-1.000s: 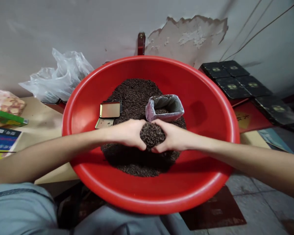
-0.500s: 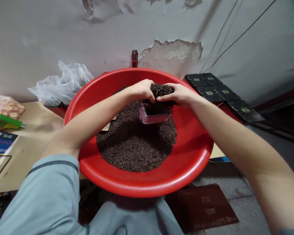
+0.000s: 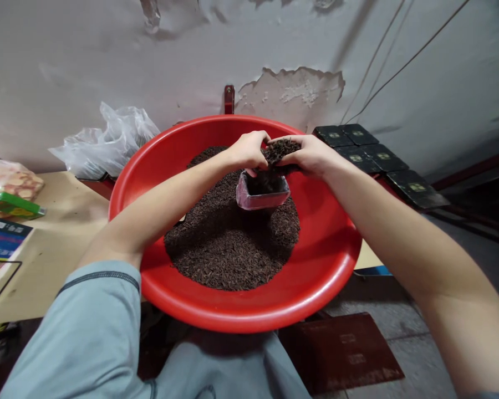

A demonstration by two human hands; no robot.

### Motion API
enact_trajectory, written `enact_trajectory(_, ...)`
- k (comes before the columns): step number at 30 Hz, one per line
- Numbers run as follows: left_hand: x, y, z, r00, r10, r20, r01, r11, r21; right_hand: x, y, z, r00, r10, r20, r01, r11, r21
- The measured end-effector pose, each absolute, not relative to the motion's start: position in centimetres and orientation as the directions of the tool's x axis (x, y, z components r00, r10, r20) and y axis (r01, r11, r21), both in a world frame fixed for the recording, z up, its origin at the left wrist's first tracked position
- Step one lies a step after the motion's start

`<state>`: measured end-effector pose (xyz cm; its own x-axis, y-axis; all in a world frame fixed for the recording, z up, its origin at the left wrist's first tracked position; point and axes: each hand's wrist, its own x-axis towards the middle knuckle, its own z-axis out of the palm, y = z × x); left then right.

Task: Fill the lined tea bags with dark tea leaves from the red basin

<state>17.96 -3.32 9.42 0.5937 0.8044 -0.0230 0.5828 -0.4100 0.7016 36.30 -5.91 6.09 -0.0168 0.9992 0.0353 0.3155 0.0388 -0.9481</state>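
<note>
A wide red basin (image 3: 249, 317) holds a bed of dark, loose tea leaves (image 3: 233, 257). Inside it, toward the back, a small rectangular tub (image 3: 263, 200) with pinkish, see-through walls has its mouth facing up. My right hand (image 3: 310, 155) is closed around a clump of tea just above the tub's far right rim. From the left, my left hand (image 3: 250, 151) meets it, fingers curled against the same clump. Some leaves drop between the hands into the tub. The left forearm mostly covers a pale card-like piece (image 3: 182, 218) in the tea.
Left of the basin is a beige tabletop (image 3: 62, 221) with a green box (image 3: 14, 206) and a clear plastic bag (image 3: 108, 141). Several black square boxes (image 3: 385, 158) lie at the right. A peeling wall (image 3: 291, 91) stands close behind; a brown board (image 3: 345, 352) is below.
Both hands have shifted slightly right, and the clump between them looks smaller. More of the tub's opening shows, with leaves falling into it. The pale piece is now more covered by the forearm.
</note>
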Motion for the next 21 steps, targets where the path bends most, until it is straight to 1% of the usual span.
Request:
enact_trajectory(2, 18.1, -3.4, 9.1, 0.593, 0.805, -0.02, 0.597, -0.423, 0.681, 36.4, -5.8, 6.2, -0.007, 0.997, 0.076, 0.396, 0.073, -0.915)
enact_trajectory(7, 17.9, -3.3, 8.6, 0.637, 0.771, -0.002, 0.596, -0.491, 0.635, 36.3, -6.0, 6.5, -0.015, 0.989, 0.147, 0.607, 0.126, -0.785)
enact_trajectory(11, 16.9, -3.3, 8.5, 0.716, 0.693, 0.084, 0.529, -0.617, 0.583, 36.0, -6.4, 6.7, -0.042, 0.979, 0.198, 0.64, 0.179, -0.747)
enact_trajectory(13, 16.2, -3.7, 8.4, 0.736, 0.664, 0.13, 0.484, -0.651, 0.585, 35.7, -6.6, 6.8, -0.045, 0.976, 0.214, 0.651, 0.191, -0.735)
enact_trajectory(15, 15.3, -4.3, 8.4, 0.714, 0.679, 0.172, 0.468, -0.645, 0.605, 35.2, -7.1, 6.9, -0.028, 0.971, 0.239, 0.68, 0.194, -0.707)
enact_trajectory(17, 14.2, -5.1, 8.5, 0.667, 0.717, 0.204, 0.481, -0.623, 0.617, 34.5, -8.0, 7.3, -0.016, 0.961, 0.275, 0.729, 0.2, -0.655)
enact_trajectory(18, 13.6, -5.4, 8.5, 0.648, 0.736, 0.198, 0.502, -0.607, 0.616, 34.1, -8.6, 7.6, -0.024, 0.957, 0.29, 0.754, 0.208, -0.623)
enact_trajectory(19, 12.9, -5.7, 8.4, 0.645, 0.748, 0.157, 0.531, -0.587, 0.611, 33.5, -9.3, 7.8, -0.05, 0.955, 0.292, 0.777, 0.221, -0.59)
enact_trajectory(20, 12.2, -6.0, 8.2, 0.663, 0.746, 0.072, 0.567, -0.562, 0.603, 32.8, -10.2, 7.9, -0.096, 0.957, 0.275, 0.795, 0.24, -0.557)
enact_trajectory(21, 11.5, -6.2, 7.8, 0.692, 0.719, -0.059, 0.606, -0.535, 0.588, 32.0, -11.1, 7.9, -0.162, 0.96, 0.229, 0.809, 0.262, -0.526)
